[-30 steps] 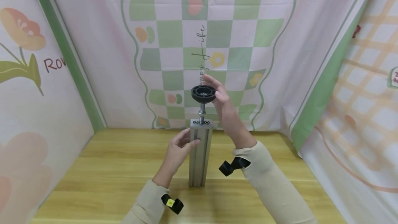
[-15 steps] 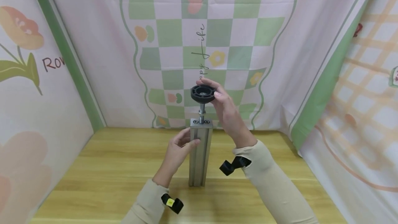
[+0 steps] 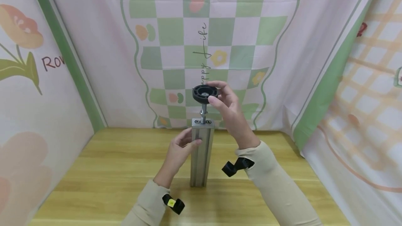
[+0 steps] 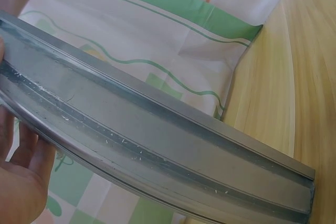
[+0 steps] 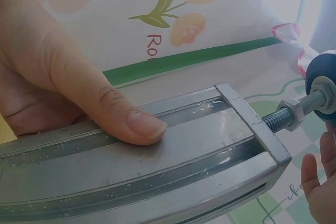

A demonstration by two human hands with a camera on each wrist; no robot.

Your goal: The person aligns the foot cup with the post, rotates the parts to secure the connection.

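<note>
An aluminium profile (image 3: 201, 159) stands upright on the wooden table. Its top carries an end plate (image 3: 202, 125) with two screws. Out of this plate rises a threaded rod (image 5: 278, 120) with a hex nut (image 5: 291, 113), topped by a round black levelling foot (image 3: 198, 97), hollow side up. My left hand (image 3: 176, 154) grips the profile's upper part, thumb on the near face and fingers round the left side. Up at the levelling foot, my right hand (image 3: 233, 116) holds the rim's right side, thumb at the near edge and fingers behind.
The wooden table (image 3: 125, 163) extends around the profile's base. Printed curtains (image 3: 251, 30) hang behind and on both sides, meeting the table's edges. A black wrist mount (image 3: 237, 166) juts from each sleeve.
My right thumb has moved from the levelling foot's right edge round to its near rim, and the fingers behind have shifted right. The left hand and profile have stayed put.
</note>
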